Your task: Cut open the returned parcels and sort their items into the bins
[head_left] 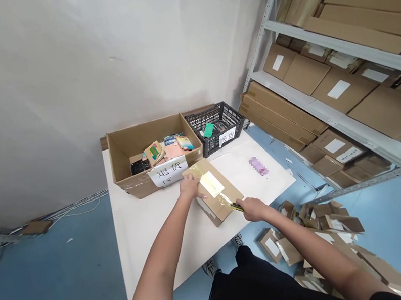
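Note:
A taped cardboard box [224, 179] with a white label on top lies at a slant on the white table [142, 241]. My left hand [190, 187] grips its left side near the far end, thumb against the side wall and fingers over the top edge. In my right hand [253, 208] is a yellow and black box cutter [236, 207], its tip at the clear tape on the box's near end. Whether the tape is cut through there I cannot tell.
Behind stand an open carton [133, 184] of small packages and a black plastic crate [218, 142] holding a green item. A blurred purple item [258, 166] lies on the table's right. Shelves [334, 122] of boxes rise at right; opened cartons [325, 231] litter the floor below.

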Demonstrator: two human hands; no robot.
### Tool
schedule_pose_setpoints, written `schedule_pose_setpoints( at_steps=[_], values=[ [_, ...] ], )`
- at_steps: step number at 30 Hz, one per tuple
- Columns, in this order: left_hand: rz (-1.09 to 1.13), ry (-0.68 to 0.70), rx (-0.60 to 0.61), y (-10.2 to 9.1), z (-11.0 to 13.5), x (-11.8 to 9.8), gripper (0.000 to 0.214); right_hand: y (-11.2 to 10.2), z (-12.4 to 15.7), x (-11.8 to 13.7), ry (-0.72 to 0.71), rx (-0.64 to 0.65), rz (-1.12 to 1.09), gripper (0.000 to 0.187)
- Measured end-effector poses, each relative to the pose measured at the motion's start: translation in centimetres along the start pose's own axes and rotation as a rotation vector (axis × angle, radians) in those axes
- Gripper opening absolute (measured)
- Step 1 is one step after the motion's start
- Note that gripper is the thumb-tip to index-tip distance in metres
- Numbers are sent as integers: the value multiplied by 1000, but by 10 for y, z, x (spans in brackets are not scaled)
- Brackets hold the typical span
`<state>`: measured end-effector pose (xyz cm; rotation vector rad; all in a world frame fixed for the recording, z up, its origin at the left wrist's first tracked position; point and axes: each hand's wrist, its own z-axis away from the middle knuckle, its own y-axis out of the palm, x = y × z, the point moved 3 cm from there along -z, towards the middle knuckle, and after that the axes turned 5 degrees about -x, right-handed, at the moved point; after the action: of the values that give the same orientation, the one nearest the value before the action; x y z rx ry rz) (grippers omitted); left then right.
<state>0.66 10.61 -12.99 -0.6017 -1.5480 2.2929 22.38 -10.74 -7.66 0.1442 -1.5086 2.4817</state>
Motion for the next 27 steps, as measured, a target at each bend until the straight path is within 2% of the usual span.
schedule_pose_setpoints(
  at_steps=[2,4,6,8,11,13,15,17,20,24,27],
  values=[
    [-30,23,1,-2,-3,2,132,9,18,-23,-11,13,-36,46],
    [-40,64,-7,-2,-1,7,131,11,26,-46,-22,-34,-112,48],
    [-19,106,-17,0,5,14,128,10,22,-65,35,-171,-223,55],
    [7,108,-22,3,12,20,126,16,8,-76,152,-305,-335,61],
    [21,45,-2,7,22,20,127,35,-24,-70,237,-347,-432,78],
    [32,-6,33,7,27,14,129,47,-46,-59,217,-317,-468,92],
    [40,-82,64,5,33,6,129,49,-66,-53,189,-296,-505,102],
    [36,-179,88,3,41,-2,126,39,-85,-58,173,-296,-534,111],
    [4,-315,84,6,59,-25,118,9,-120,-78,185,-300,-536,115],
    [-51,-455,-3,29,85,-79,98,-35,-172,-94,142,-361,-494,99],
    [-91,-531,-124,46,97,-115,86,-52,-194,-99,71,-380,-574,86]
  ],
)
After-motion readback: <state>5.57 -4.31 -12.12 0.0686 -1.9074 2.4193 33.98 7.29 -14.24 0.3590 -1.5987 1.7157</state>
